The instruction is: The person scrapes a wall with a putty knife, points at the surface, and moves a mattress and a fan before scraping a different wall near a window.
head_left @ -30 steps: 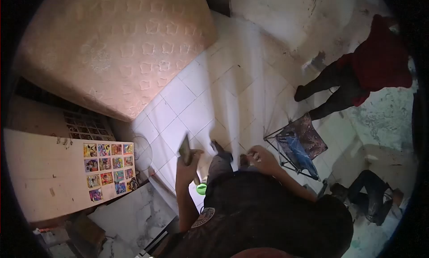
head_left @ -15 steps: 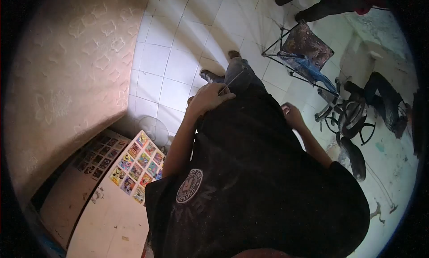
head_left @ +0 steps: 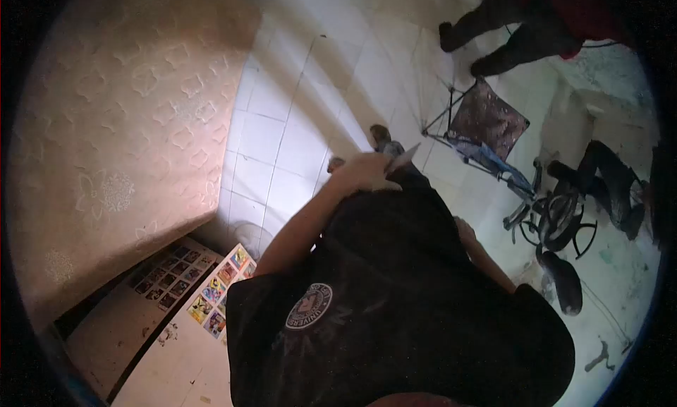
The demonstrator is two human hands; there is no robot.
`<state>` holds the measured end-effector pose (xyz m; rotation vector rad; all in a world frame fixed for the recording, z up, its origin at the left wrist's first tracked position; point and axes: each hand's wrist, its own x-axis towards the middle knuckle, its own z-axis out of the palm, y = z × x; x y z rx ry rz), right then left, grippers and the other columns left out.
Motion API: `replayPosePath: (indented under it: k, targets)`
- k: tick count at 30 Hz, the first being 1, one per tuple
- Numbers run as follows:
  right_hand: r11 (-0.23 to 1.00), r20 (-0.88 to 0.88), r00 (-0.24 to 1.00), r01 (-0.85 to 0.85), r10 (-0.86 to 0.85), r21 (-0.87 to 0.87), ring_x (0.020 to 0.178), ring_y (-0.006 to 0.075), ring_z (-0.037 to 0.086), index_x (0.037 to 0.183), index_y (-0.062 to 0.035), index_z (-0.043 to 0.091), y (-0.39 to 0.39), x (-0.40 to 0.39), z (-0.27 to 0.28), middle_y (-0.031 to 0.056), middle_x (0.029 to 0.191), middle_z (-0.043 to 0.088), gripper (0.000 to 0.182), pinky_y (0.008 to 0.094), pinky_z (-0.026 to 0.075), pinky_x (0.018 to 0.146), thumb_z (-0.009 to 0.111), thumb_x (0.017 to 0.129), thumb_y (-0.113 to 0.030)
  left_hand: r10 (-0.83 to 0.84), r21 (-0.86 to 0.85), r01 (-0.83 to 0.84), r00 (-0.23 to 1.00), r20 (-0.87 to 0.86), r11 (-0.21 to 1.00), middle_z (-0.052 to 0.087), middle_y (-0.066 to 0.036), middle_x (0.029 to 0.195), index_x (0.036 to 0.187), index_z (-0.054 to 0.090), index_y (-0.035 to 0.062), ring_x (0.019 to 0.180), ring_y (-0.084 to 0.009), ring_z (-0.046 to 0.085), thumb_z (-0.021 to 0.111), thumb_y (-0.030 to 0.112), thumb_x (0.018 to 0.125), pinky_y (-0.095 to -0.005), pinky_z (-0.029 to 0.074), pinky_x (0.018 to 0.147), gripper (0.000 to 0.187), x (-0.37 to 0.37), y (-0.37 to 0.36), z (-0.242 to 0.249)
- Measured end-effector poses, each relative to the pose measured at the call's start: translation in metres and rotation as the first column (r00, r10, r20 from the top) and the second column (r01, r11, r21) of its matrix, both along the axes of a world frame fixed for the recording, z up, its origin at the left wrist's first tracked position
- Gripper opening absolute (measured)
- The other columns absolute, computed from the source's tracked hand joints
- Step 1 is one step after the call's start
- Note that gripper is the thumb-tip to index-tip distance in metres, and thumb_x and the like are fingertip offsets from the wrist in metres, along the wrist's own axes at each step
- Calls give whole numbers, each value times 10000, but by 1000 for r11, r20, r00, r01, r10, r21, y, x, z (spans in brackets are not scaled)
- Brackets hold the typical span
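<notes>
My left hand [head_left: 367, 173] is in front of my body at the shirt's far edge, its fingers closed on a thin, pale, pointed object [head_left: 405, 157]. What that object is cannot be made out. Beyond it are my shoes on the floor. My right hand [head_left: 464, 232] hangs at my right side, partly behind the black shirt [head_left: 409, 287], and its fingers are mostly hidden.
At the left are a patterned tan surface [head_left: 134, 125] and pale panels [head_left: 176, 365] with stickers. White floor tiles [head_left: 282, 125] stretch ahead. A folding stool [head_left: 486, 118], black wheeled base [head_left: 560, 220] and dark shoe [head_left: 562, 281] lie right. Another person's legs [head_left: 493, 37] are upper right.
My view has shifted, so the room appears lower in it. The pale object in my left hand shows more broadly. My right hand is more hidden by the shirt, and more of the other person shows.
</notes>
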<state>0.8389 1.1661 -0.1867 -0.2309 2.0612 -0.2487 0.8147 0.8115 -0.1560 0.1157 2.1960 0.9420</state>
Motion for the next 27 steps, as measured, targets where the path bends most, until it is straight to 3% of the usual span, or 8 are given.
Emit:
replayPosePath:
  k: [5, 9, 11, 12, 14, 15, 17, 27]
  targets:
    - [974, -183, 975, 87, -127, -210, 867, 365, 644, 978, -53, 638, 29, 22, -34, 183, 886, 663, 281, 459, 498, 743, 548, 819, -267, 145, 119, -127, 978, -151, 985, 617, -211, 982, 1051, 556, 31, 990, -416, 575, 712, 514, 710, -480, 443, 853, 612, -3, 9, 3]
    - [966, -381, 925, -112, 16, -231, 815, 388, 627, 812, -18, 635, 23, 24, -33, 210, 804, 644, 208, 470, 475, 692, 570, 799, -215, -85, 88, 91, 994, -66, 992, 630, -201, 993, 1014, 596, 36, 984, -365, 597, 709, 466, 706, -450, 463, 848, 540, -14, 12, 18]
    - [943, -263, 945, 105, -194, -316, 786, 399, 607, 756, -8, 615, 10, 24, -9, 200, 766, 624, 253, 471, 462, 679, 574, 800, -254, -138, 53, 141, 989, -47, 989, 638, -193, 978, 986, 620, 37, 968, -349, 610, 706, 452, 705, -443, 474, 834, 508, -14, 13, 21]
    - [941, -281, 942, 86, -183, -327, 786, 399, 607, 756, -8, 615, 75, 22, -105, 200, 766, 624, 253, 471, 462, 679, 574, 800, -254, -145, -38, 142, 982, -117, 989, 652, -185, 943, 944, 650, 33, 931, -342, 626, 713, 439, 688, -439, 492, 807, 484, -11, 13, 23]
    - [524, -71, 696, 466, -715, -713, 928, 359, 591, 1034, -20, 600, 187, 88, -273, 164, 975, 615, 415, 426, 458, 826, 457, 925, -394, -171, -141, 152, 976, -135, 978, 672, -172, 900, 912, 688, 37, 896, -322, 646, 723, 413, 648, -426, 517, 781, 461, -12, 11, 28]
    - [528, -79, 705, 446, -704, -723, 928, 359, 591, 1034, -20, 600, 186, 72, -268, 164, 975, 615, 415, 426, 458, 826, 457, 925, -394, -157, -148, 135, 976, -151, 980, 672, -172, 900, 912, 688, 37, 896, -322, 646, 723, 413, 648, -426, 517, 781, 461, -14, 13, 28]
    - [997, -377, 925, 67, -46, 43, 948, 362, 589, 1024, -78, 625, 176, 51, -246, 157, 986, 619, 358, 438, 472, 828, 523, 871, -385, -164, -128, 151, 982, -99, 980, 676, -166, 910, 890, 694, 34, 905, -320, 647, 728, 394, 625, -416, 522, 785, 448, -12, 13, 30]
    - [993, -526, 849, -7, -56, -118, 884, 368, 585, 966, -72, 630, 86, -28, -182, 174, 932, 612, 321, 443, 466, 782, 536, 855, -358, -144, -134, 128, 983, -117, 983, 674, -149, 963, 965, 683, 71, 914, -307, 648, 721, 350, 619, -408, 520, 785, 446, -8, 3, 28]
